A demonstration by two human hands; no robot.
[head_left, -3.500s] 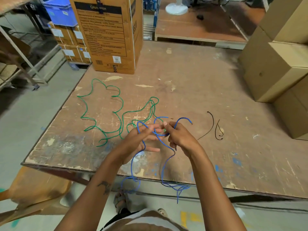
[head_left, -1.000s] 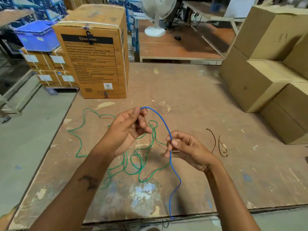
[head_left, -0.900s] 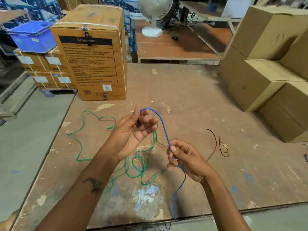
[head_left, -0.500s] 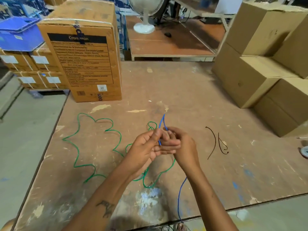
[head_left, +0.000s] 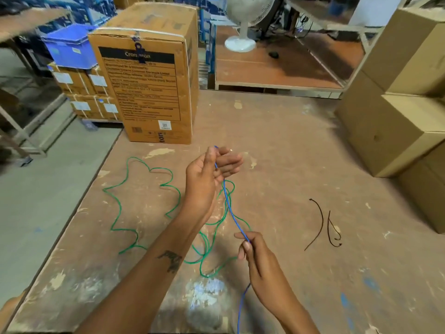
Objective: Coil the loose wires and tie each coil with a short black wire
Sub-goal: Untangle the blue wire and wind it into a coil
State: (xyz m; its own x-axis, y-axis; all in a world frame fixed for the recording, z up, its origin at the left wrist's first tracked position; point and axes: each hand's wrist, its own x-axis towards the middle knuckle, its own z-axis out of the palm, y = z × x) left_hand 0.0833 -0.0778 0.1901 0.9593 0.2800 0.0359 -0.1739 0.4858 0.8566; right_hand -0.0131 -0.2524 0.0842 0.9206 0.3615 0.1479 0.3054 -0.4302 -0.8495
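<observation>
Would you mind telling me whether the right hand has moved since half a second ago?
Yes. The right hand has drawn back from the left hand toward the table's near edge, sliding along the blue wire.

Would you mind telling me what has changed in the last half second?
The hands parted: the left hand rose holding the blue wire's end, and the right hand drew back along it, stretching it straight. The green wire and short black wires stayed put.
</observation>
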